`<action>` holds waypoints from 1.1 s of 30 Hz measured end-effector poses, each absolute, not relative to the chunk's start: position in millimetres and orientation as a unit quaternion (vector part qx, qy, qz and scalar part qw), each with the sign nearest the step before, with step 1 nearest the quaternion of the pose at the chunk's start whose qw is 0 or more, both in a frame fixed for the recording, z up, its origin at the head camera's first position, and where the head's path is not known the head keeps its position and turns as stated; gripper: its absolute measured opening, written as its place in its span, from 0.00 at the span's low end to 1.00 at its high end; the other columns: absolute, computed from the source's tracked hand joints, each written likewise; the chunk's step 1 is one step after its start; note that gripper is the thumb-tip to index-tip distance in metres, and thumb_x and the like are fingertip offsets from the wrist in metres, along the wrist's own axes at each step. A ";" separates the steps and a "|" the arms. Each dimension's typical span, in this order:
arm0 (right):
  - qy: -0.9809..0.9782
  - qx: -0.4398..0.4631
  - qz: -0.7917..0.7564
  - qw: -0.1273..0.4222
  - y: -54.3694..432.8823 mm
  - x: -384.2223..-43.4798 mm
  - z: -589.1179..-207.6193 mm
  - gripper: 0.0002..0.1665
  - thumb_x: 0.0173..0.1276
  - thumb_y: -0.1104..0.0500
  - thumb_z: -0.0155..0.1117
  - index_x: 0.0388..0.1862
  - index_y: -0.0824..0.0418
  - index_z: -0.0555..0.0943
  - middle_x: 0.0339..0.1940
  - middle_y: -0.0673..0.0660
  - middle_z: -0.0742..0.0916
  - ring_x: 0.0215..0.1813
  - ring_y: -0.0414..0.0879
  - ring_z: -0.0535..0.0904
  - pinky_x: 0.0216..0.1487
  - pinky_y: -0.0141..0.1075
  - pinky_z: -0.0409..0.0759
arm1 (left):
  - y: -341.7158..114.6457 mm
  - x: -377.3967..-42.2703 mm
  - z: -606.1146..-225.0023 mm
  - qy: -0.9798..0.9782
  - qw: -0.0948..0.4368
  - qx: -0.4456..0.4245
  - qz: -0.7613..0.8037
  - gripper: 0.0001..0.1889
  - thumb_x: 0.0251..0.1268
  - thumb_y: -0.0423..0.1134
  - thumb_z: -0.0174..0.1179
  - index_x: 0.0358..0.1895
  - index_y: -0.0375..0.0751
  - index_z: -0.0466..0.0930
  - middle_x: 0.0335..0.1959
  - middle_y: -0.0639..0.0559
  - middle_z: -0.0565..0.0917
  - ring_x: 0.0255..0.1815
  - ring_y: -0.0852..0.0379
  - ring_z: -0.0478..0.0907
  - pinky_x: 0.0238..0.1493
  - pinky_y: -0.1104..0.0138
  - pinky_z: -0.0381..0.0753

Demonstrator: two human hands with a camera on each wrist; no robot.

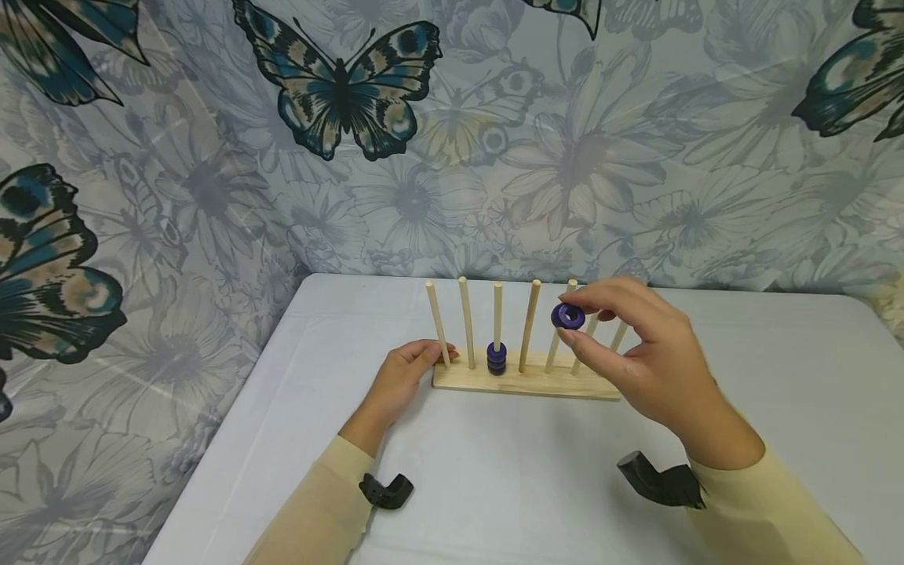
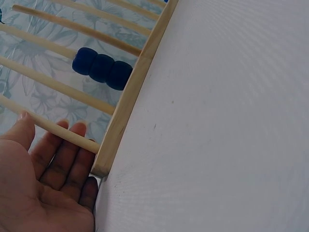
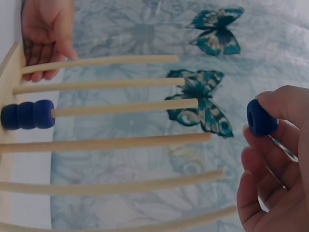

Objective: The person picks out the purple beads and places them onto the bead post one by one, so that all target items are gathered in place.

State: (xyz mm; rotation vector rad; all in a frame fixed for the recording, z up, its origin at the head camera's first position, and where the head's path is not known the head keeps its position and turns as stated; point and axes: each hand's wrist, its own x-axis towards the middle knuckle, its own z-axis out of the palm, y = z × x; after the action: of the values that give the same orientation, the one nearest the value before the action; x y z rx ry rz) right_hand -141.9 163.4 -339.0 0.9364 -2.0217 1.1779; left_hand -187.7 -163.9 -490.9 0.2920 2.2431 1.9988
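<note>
A wooden stand (image 1: 526,383) with several upright pegs lies across the table. Three blue-purple beads (image 1: 497,359) are stacked at the bottom of its third peg from the left. My left hand (image 1: 406,373) holds the stand's left end, thumb against the leftmost peg (image 2: 63,131) and fingers behind it. Up near the peg tops on the right, my right hand (image 1: 657,361) pinches one blue-purple bead (image 3: 264,118) between thumb and fingers. The bead's hole faces the head camera, and in that view it overlaps a peg on the right side.
White cloth covers the table (image 1: 494,471) around the stand. Behind it hangs a fabric backdrop (image 1: 424,204) printed with flowers and butterflies. A black curved piece (image 1: 664,479) sits at the right wrist, and a similar black piece (image 1: 386,492) at the left.
</note>
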 end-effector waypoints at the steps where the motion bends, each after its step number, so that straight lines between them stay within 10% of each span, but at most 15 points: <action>1: -0.763 0.356 0.446 0.306 162.5 -143.1 -338.5 0.30 0.81 0.38 0.68 0.51 0.66 0.90 0.44 0.55 0.90 0.45 0.42 0.80 0.47 0.31 0.76 | -163.8 -187.7 -491.0 0.742 0.061 0.097 0.660 0.18 0.89 0.45 0.57 0.58 0.35 0.89 0.55 0.47 0.91 0.66 0.51 0.81 0.73 0.53 0.72; 11: -0.758 0.366 0.451 0.298 145.7 -154.0 -332.5 0.24 0.55 0.74 0.82 0.53 0.65 0.91 0.47 0.55 0.91 0.49 0.48 0.81 0.48 0.33 0.75 | -165.6 -187.7 -492.7 0.742 0.061 0.095 0.661 0.18 0.89 0.45 0.57 0.58 0.35 0.89 0.55 0.47 0.91 0.67 0.51 0.81 0.74 0.54 0.72; 33: -0.777 0.385 0.397 0.301 127.2 -177.2 -331.4 0.20 0.62 0.72 0.83 0.53 0.67 0.90 0.49 0.57 0.91 0.54 0.54 0.81 0.58 0.45 0.75 | -163.4 -189.0 -492.1 0.736 0.060 0.101 0.666 0.17 0.89 0.43 0.57 0.58 0.33 0.89 0.54 0.45 0.91 0.65 0.50 0.81 0.73 0.55 0.73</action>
State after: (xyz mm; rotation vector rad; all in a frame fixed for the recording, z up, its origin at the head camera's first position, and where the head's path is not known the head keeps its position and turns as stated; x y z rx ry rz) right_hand -177.2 127.2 -331.4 1.0219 -2.0621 1.0537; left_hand -189.0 -163.4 -492.1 0.3049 2.2289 2.0166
